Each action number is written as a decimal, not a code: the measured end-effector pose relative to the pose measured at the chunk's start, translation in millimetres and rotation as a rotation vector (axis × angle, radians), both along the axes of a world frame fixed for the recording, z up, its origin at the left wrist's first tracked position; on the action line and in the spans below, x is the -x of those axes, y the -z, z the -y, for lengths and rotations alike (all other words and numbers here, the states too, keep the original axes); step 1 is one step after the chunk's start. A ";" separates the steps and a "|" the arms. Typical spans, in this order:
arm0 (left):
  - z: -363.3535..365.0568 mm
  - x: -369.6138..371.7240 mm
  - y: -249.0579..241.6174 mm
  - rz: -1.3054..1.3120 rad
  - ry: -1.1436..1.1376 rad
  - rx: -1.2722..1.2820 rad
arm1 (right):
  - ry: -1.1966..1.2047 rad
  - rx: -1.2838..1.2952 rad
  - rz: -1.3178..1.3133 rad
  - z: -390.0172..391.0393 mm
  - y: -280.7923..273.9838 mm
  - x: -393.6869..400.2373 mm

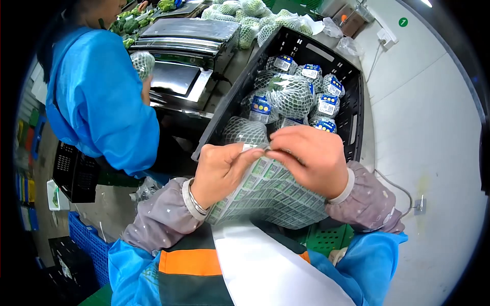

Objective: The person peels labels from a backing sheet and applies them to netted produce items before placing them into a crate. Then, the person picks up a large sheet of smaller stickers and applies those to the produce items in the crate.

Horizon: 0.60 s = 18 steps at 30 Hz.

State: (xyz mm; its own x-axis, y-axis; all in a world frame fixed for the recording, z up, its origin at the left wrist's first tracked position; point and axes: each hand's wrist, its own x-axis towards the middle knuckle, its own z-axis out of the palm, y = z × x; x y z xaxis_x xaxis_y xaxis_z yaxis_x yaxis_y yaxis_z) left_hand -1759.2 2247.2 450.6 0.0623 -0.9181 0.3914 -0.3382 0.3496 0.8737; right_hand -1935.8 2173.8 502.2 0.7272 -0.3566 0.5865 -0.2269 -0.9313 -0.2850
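Note:
A sheet of printed QR-code labels (275, 196) hangs below my hands, in front of a black crate (361, 120). My left hand (219, 171) is closed in a pinch at the sheet's upper edge, where a bit of white shows. Right against it, the thumb and forefinger of my right hand (312, 159) pinch the same edge. Whether a single label is between the fingertips is too small to tell. Inside the crate, just beyond my hands, lie several net-wrapped vegetables; most carry blue-and-white tags, while one netted vegetable (293, 97) rests on top.
At left a co-worker in a blue smock (97, 97) holds a netted vegetable (143, 64) beside a metal wrapping machine (176, 76). More netted vegetables (250, 25) are piled behind. A white wall (423, 127) stands at right. White paper (270, 265) lies against my front.

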 end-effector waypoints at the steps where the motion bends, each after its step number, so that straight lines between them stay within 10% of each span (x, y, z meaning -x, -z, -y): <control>1: 0.1 1.9 -1.5 -0.062 0.003 -0.088 | -0.026 0.210 0.006 5.4 5.2 1.6; 4: 7.0 -2.4 0.5 -0.083 -0.031 -0.240 | -0.143 -0.302 0.008 31.1 -11.9 6.3; 8: 0.3 -12.8 -9.5 0.179 0.194 0.032 | 0.507 -1.215 0.475 237.9 30.7 43.2; 18: -6.7 -9.0 -14.2 0.133 0.252 -0.292 | 1.092 -0.764 0.049 459.4 169.1 -34.8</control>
